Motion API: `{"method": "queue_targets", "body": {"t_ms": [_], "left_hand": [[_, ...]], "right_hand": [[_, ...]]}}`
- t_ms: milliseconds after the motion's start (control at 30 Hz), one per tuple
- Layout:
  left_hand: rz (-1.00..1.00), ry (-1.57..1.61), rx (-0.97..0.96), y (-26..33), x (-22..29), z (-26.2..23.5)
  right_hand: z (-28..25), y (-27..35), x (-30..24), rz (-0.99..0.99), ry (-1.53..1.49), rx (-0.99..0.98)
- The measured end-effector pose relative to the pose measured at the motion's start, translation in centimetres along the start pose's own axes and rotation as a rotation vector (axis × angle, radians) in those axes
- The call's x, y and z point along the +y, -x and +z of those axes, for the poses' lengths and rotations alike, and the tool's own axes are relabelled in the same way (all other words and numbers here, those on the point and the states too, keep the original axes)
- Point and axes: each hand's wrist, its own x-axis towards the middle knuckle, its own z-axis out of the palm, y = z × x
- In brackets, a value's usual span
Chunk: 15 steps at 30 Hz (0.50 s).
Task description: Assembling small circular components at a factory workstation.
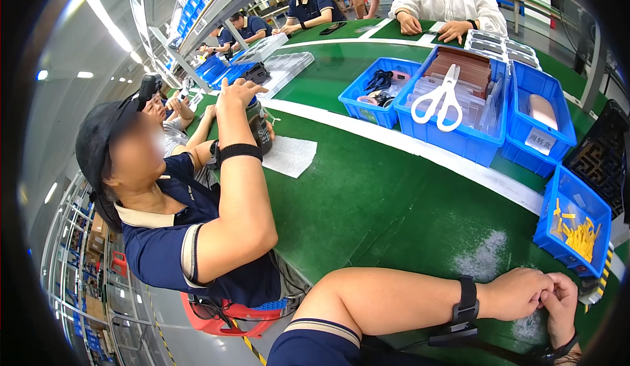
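At the lower right, my left hand (515, 294) and my right hand (560, 304) meet low over the green work surface (394, 235). The fingers of both are curled and pressed together at the tips. Whatever they pinch, if anything, is hidden or too small to name. Dark straps circle both my wrists. Just beyond my hands stands a blue bin (541, 225) with small yellow pieces (580, 238) in it. A whitish, powdery patch (482, 256) marks the surface beside my left wrist, and a smaller one lies under my hands.
Blue bins (453, 144) line the middle of the table, one with white scissors (441, 100) on top. To my left, a seated co-worker (197, 222) reaches toward a dark cup (260, 130) beside a white cloth (289, 156). Another person (453, 2) sits across the table.
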Motion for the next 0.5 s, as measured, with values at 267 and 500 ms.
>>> {"method": "queue_targets", "body": {"t_ms": [267, 500], "left_hand": [[0.009, 0.007, 0.015, 0.01, -0.16, -0.06], [0.004, 0.025, 0.008, -0.07, -0.02, -0.05]], "right_hand": [[-0.02, -0.18, 0.05, -0.001, 0.003, -0.02], [0.02, -0.01, 0.12, -0.007, -0.005, -0.002]]}}
